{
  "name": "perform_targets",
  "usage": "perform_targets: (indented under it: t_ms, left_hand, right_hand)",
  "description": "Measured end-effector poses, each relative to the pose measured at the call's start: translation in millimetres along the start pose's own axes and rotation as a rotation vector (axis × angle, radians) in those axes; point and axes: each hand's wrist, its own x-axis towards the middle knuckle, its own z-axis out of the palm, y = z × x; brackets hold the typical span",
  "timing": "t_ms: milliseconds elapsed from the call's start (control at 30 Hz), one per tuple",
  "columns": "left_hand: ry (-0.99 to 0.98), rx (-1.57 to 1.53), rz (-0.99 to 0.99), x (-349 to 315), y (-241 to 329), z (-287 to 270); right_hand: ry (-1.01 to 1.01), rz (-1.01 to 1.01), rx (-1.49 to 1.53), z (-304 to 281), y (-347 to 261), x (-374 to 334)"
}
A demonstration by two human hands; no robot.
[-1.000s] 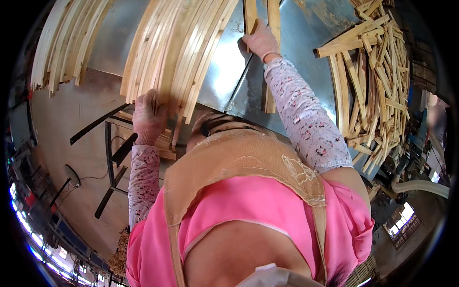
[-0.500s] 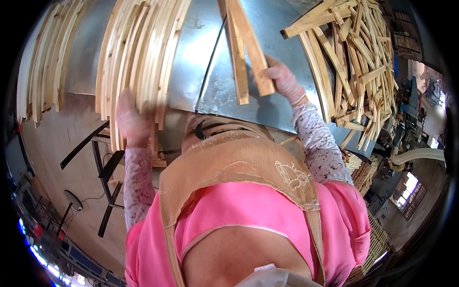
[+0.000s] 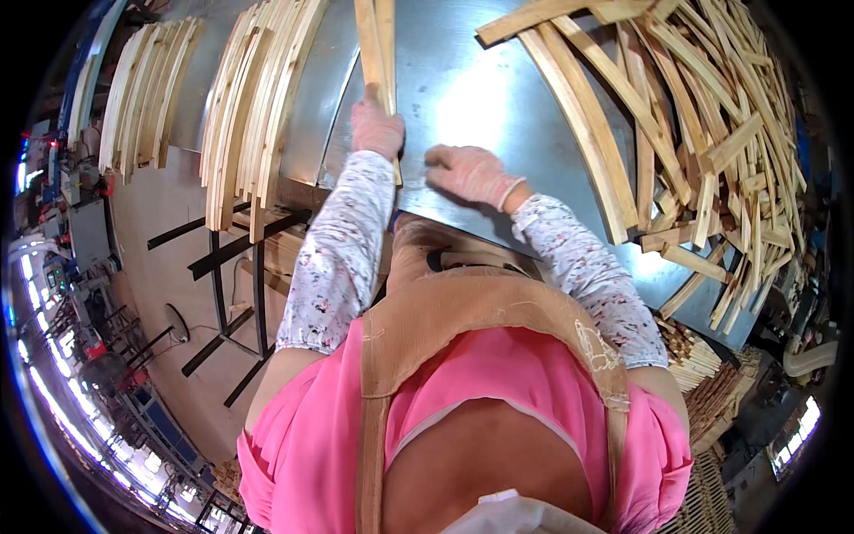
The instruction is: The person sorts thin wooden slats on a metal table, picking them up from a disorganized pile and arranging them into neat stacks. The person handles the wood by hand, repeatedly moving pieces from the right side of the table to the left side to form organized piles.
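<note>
Left hand (image 3: 377, 131): clamped on wooden slat (image 3: 366, 40) | position: over metal counter (image 3: 449, 53), second slat (image 3: 388, 62) just beside, between slat rows (image 3: 258, 107) and jumbled slat pile (image 3: 689, 133) | right hand (image 3: 471, 174): empty, fingers loosely extended, apart from left

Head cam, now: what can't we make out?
All in the head view:
Wooden strips at the left hand: far ends cut off by the top edge.
Left hand's grip: hidden by its own back.
Right hand: palm hidden by its back; contact with the metal table unclear.
Jumbled pile: lower pieces covered by upper ones.
Machines far left: too small.
</note>
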Motion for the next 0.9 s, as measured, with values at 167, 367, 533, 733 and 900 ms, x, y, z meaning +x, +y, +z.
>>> perform_targets:
  t_ms: [167, 367, 533, 733, 900]
  left_hand:
    - [-0.373, -0.522, 0.157, -57.2, 28.6, -55.5]
    - [-0.919, -0.375, 0.604, -134.3, 125.5, -96.0]
    - [-1.347, -0.552, 0.611, -112.0, 215.9, -66.4]
    - [-0.860, -1.004, 0.184, -50.4, 227.4, 33.3]
    - [-1.241, -0.774, 0.287, -195.1, 279.0, 131.0]
  right_hand:
    - [0.510, -0.310, -0.556, -101.2, 15.8, -49.9]
    - [0.358, -0.458, -0.965, -234.3, 23.1, -133.9]
    - [0.149, 0.248, -0.631, -237.7, 87.0, -314.3]
    - [1.107, 1.112, 0.273, -99.4, 226.0, -555.2]
    - [1.655, 1.650, 0.610, 51.6, 312.0, -714.9]
